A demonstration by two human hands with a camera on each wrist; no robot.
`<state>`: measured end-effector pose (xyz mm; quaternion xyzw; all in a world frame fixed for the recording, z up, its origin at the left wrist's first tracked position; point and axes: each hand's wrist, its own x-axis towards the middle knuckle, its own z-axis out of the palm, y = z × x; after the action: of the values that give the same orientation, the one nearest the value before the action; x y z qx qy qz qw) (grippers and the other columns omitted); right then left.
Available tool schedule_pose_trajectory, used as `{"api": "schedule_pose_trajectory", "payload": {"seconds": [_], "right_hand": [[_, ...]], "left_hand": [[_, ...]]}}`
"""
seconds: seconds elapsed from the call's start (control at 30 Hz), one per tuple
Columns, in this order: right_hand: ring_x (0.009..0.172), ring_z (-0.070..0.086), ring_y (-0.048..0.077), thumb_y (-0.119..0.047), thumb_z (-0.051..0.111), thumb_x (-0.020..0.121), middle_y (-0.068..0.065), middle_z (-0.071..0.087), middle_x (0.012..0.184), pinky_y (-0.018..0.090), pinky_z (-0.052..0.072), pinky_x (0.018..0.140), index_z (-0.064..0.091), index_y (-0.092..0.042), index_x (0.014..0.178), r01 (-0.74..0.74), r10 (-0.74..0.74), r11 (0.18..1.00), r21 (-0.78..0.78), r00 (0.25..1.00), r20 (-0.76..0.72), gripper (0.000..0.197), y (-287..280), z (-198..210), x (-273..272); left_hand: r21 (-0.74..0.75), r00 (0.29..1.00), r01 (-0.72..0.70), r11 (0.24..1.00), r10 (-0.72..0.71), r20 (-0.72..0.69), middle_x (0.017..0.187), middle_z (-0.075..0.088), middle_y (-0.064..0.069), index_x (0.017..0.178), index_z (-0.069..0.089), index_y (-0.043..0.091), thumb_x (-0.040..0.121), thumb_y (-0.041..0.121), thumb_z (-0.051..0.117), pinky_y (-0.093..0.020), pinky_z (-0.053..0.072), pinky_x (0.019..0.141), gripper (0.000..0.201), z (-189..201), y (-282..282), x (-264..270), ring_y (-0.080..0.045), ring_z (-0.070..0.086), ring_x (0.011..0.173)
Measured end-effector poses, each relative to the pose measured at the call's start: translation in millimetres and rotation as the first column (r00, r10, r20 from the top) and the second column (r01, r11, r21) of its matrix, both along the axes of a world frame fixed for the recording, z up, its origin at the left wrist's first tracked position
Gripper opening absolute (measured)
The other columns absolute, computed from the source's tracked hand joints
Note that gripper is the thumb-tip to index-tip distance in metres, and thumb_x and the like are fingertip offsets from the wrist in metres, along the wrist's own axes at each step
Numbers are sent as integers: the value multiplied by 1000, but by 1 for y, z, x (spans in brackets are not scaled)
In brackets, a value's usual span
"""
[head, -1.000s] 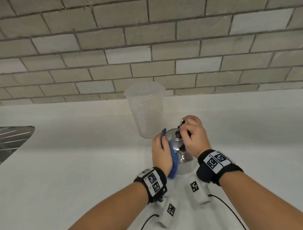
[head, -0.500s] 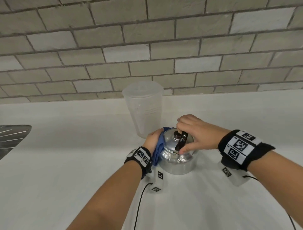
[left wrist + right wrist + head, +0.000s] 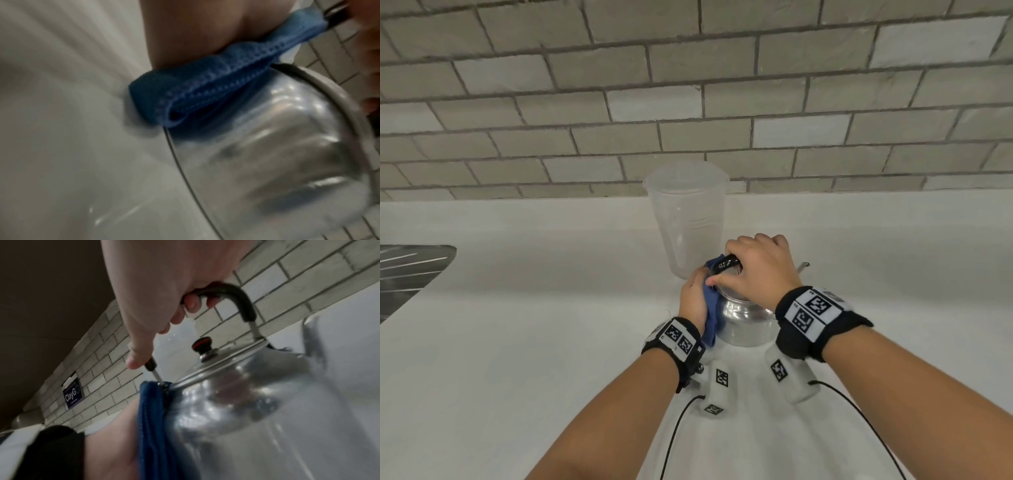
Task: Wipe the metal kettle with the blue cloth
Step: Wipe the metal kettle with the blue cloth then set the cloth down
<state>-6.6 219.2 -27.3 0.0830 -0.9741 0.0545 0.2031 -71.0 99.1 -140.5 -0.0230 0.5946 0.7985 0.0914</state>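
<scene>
**Cloth pressed to the kettle's left side, handle gripped from above**

The kettle [image 3: 744, 322] stands on the white counter [image 3: 517, 342], just in front of a clear plastic jug [image 3: 688, 219]. Every place below is given from the kettle.

The right hand [image 3: 756, 270] comes over the top of it, fingers curled round the black handle [image 3: 234, 295]; in the right wrist view the thumb tip lies on the handle's left end, above the lid [image 3: 218, 360]. The lid's black knob [image 3: 202, 344] with a red ring sits under the arch of the handle.

The left hand [image 3: 693, 298] lies against the kettle's left side with the cloth [image 3: 711, 308] between palm and metal. The cloth is folded, reaches from the lid rim down almost to the counter, and its lower end shows in the left wrist view [image 3: 205, 84] touching the kettle's wall. Whether the left fingers curl round the cloth or only press it flat cannot be told: they are hidden behind the kettle.

The spout [image 3: 803, 265] points to the right. Far to the left a metal sink [image 3: 407, 270] is set into the counter. Behind everything rises a wall [image 3: 688, 102] of grey tiles.
</scene>
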Motion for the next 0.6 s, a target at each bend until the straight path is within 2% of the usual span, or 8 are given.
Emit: {"api": "schedule_pose_trajectory", "payload": {"seconds": [0.03,0.1,0.13,0.23,0.33,0.4,0.5,0.6], "right_hand": [[77,51,16,-75,52,75,-10,55,75,36,36,78,48,-26,78,15,-15,1000,-11,1000,-23,49,-4,-1,-1],[77,59,20,-68,53,81,-6,64,79,33,42,72,55,-22,85,30,-32,999,-34,998,-58,46,-12,-1,-3],[78,61,22,-64,53,84,-3,66,82,32,44,68,57,-21,92,43,-45,998,-37,997,-65,44,-14,0,-3],[81,64,24,-53,51,91,2,68,88,30,45,63,56,-19,104,105,-106,994,-41,994,-31,36,-19,6,-6],[86,64,25,-44,54,93,4,69,91,28,40,62,57,-17,105,160,-158,986,-46,986,47,29,-19,13,-9],[91,63,26,-44,55,92,4,70,97,29,44,69,61,-19,105,138,-123,985,-105,982,141,29,-12,21,-14],[90,63,18,-49,53,92,-1,71,101,30,49,78,70,-23,106,20,104,938,-346,937,335,33,10,31,-19],[69,59,13,-51,51,93,0,67,78,25,47,66,70,-20,89,24,228,849,-529,885,405,36,25,30,-12]], "left_hand": [[-35,1000,-10,999,10,-5,118,69,-27,113,70,2,94,33,54,-44,48,107,40,-1,0,2,-42,62,118],[-158,998,-42,986,36,-41,102,73,-14,100,69,18,99,27,53,-22,53,93,18,-6,2,4,-37,67,109],[-180,996,-89,980,82,-46,99,73,-10,96,68,23,100,28,51,-20,53,91,18,-11,4,2,-33,67,105],[-125,991,-133,983,130,-30,112,72,-11,103,71,22,92,43,45,-45,47,106,35,-3,10,16,-34,64,114],[-157,992,-104,982,90,-91,129,67,-2,132,60,24,100,39,38,-37,43,110,43,4,16,30,-19,61,121],[-165,992,-80,983,63,-106,132,65,0,139,55,23,104,35,36,-33,42,110,42,6,16,33,-15,59,122],[-178,997,-32,984,19,-74,131,65,-1,139,56,22,102,35,37,-34,41,111,43,14,10,28,-18,59,122],[-223,1000,-7,975,5,-9,122,71,-9,122,67,20,90,46,41,-43,42,111,49,13,9,13,-26,63,117]]}}
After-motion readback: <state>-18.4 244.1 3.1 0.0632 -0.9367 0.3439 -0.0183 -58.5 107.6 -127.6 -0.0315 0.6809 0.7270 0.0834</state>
